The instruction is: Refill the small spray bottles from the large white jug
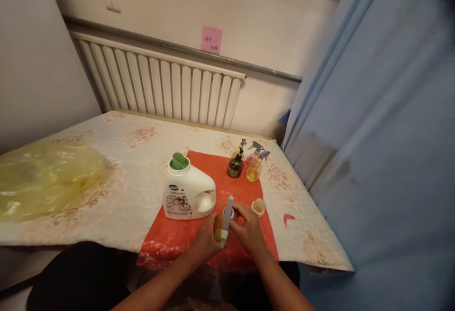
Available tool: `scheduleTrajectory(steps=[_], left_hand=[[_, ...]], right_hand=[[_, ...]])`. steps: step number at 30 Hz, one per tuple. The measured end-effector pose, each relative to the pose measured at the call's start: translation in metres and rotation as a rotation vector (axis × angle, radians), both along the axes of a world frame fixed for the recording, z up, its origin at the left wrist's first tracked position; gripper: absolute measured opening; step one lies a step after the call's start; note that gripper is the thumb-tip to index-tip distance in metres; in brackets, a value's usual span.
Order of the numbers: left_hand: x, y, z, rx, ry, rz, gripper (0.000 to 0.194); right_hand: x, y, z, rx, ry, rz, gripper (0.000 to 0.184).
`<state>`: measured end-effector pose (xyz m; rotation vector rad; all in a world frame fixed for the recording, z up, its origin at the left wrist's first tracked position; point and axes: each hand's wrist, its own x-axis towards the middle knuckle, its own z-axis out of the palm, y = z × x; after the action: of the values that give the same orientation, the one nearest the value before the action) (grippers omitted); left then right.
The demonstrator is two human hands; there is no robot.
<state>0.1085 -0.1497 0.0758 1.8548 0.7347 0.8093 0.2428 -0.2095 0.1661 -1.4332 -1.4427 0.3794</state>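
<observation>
**Flower-print tablecloth by a blue curtain; spray bottle held in two hands**

Nearest: both forearms reach in from the lower edge. Left hand closed around the body of the spray bottle, hiding much of it. Right hand has thumb and fingers bent in, pinching near the bottle's collar. Grey sprayer head faces up toward the viewer. Bottle is over the near part of a glossy red sheet, which lies on the cloth.

Just beyond the left hand: white jug, upright, printed label in front, green piece in its mouth. Right of the hands, small pale round cap near the sheet's edge; red scrap on the bare cloth further right.

Farther back, a cluster: dark pump bottle, yellow spray bottle, a pinkish one behind it, another partly hidden. Crumpled yellow plastic well off to the left.

Farthest: white radiator, pink note above it, wall socket at upper left.
</observation>
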Motion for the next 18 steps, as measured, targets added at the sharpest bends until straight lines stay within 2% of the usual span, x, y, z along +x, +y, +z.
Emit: scheduleTrajectory(steps=[6, 9, 18], left_hand=[[-0.006, 0.001, -0.017, -0.035, 0.045, 0.086, 0.074], [-0.01, 0.002, -0.023, -0.047, 0.031, 0.095, 0.076], [-0.019, 0.0, -0.013, 0.019, 0.107, 0.135, 0.079]], right_hand=[[-0.001, -0.002, 0.016, 0.015, 0.175, -0.072, 0.022], [-0.002, -0.003, 0.02, 0.031, 0.242, -0.115, 0.025], [0.001, 0.002, 0.015, 0.034, 0.398, -0.123, 0.021]])
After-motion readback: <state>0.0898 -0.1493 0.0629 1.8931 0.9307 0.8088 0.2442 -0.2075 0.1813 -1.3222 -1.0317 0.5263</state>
